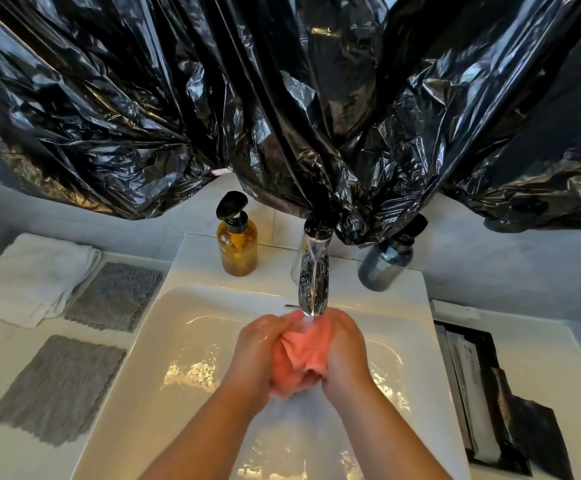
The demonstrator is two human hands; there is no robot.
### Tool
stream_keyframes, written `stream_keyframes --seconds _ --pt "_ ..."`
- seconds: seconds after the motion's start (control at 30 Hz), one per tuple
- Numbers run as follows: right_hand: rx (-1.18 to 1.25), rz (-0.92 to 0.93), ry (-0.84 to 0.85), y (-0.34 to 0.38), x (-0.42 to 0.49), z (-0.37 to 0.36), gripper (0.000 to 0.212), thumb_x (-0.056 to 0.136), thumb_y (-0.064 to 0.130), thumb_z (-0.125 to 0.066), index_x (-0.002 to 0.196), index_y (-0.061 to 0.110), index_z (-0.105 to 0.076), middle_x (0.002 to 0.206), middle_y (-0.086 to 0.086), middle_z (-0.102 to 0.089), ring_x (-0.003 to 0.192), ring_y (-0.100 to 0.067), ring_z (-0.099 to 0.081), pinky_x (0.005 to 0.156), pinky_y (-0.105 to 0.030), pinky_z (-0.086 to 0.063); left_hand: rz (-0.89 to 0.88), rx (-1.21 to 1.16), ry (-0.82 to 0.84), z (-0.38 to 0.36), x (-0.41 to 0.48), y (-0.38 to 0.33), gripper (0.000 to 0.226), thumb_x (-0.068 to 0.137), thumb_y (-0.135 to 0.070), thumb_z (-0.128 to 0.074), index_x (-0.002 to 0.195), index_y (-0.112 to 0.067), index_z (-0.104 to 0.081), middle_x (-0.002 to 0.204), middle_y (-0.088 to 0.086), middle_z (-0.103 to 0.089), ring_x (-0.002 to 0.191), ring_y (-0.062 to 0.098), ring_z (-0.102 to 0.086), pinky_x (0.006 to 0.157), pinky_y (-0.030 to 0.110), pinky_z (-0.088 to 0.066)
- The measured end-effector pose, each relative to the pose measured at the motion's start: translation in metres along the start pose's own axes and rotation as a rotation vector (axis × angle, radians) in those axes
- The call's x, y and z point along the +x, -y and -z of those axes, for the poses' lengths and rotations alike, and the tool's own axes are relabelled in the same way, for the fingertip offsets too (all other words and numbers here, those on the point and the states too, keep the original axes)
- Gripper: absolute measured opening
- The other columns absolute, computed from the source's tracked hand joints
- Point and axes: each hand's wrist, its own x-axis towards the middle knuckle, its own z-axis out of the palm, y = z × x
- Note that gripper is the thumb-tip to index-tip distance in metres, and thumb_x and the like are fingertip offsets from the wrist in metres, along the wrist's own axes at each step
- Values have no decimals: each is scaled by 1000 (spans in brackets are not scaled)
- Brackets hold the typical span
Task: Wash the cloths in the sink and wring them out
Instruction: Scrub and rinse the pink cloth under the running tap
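- Now the left hand (258,355) and the right hand (344,351) hold one pink cloth (303,351) over the sink (185,341). It sits just under the tap (311,271), so the running water lands on it.
- Each hand curls round its own side of the cloth. They squeeze it into a bunch between them, likely to rub the dirt out.
- Two grey cloths (58,386) lie flat on the counter left of the sink, beside a folded white towel (29,275). They look dry, so I think they wait for their turn.
- A brown bottle (237,247) and a dark blue bottle (384,265) stand behind the sink, one on each side of the tap. That keeps soap close by.
- Black plastic (282,98) hangs over the wall and hides what is behind it. It also covers the top of the tap and part of the blue bottle.
- The fingers (265,327) are mostly tucked into the cloth, so I cannot see them well. Water blurs the cloth's top edge.
- A dark box (490,358) on the right is partly cut off and hard to read.
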Motion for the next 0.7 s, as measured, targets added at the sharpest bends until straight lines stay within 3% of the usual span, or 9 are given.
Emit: stream_keyframes --seconds 0.07,0.17,0.23,0.33,0.4,0.5,0.57,0.63,0.7 --pt "84 21 53 -8 -4 7 23 91 30 -62 106 16 -73 106 -16 -74 89 -30 -71 72 -39 -57 -46 -49 -49 6 6 -3 35 99 -29 -56 99 5 -60 81 26 -67 68 35 -69 52 38 -55" --pt "-35 168 -24 -18 -26 9 27 87 46 -54 90 28 -73 90 -1 -75 88 -24 -70 74 -45 -59 -125 -9 -221 5 20 6 25 96 -26 -64 94 -2 -58 72 14 -67 65 25 -68 53 35 -54" --pt "-186 308 -92 -21 -46 3 40 82 62 -46 86 28 -65 87 4 -69 84 -15 -67 72 -37 -54 -142 46 -297 -4 18 7 26 83 -24 -76 88 -5 -59 72 15 -61 68 26 -64 62 40 -55" --pt "-419 424 -170 -28 -55 -4 54 81 79 -32 91 32 -58 94 9 -60 86 -10 -63 71 -25 -48 -148 86 -205 -14 17 10 30 64 -20 -73 71 -4 -48 60 15 -46 59 29 -50 57 39 -45" --pt "-499 417 -204 -25 -46 -8 54 81 80 -32 90 32 -57 92 8 -60 86 -14 -63 73 -34 -51 -116 33 -170 -19 20 14 19 81 -23 -64 72 -11 -52 59 4 -53 54 21 -53 51 32 -48" --pt "-730 367 -171 -2 -34 -12 38 92 63 -49 77 28 -52 80 5 -63 74 -16 -64 62 -30 -46 -25 3 -94 -13 15 14 16 92 -23 -55 78 -15 -58 63 -3 -55 52 2 -51 51 17 -46" --pt "-640 244 -81 10 -25 -12 33 90 49 -55 71 22 -57 66 1 -64 57 -16 -62 53 -26 -45 -67 169 -136 -8 9 10 25 92 -11 -54 68 -4 -51 52 10 -47 40 15 -46 41 19 -41" --pt "-363 112 -1 16 -20 -9 23 80 38 -53 72 19 -65 61 -8 -66 54 -25 -61 56 -33 -47 -71 210 -87 4 7 8 22 78 -20 -58 62 -7 -52 55 7 -54 52 19 -53 50 22 -45" --pt "-64 17 54 17 -19 -2 20 81 27 -55 84 17 -72 70 -20 -68 48 -26 -58 51 -29 -42 -46 153 -108 17 10 9 28 71 -32 -63 75 -6 -54 69 12 -57 65 22 -57 62 31 -45"
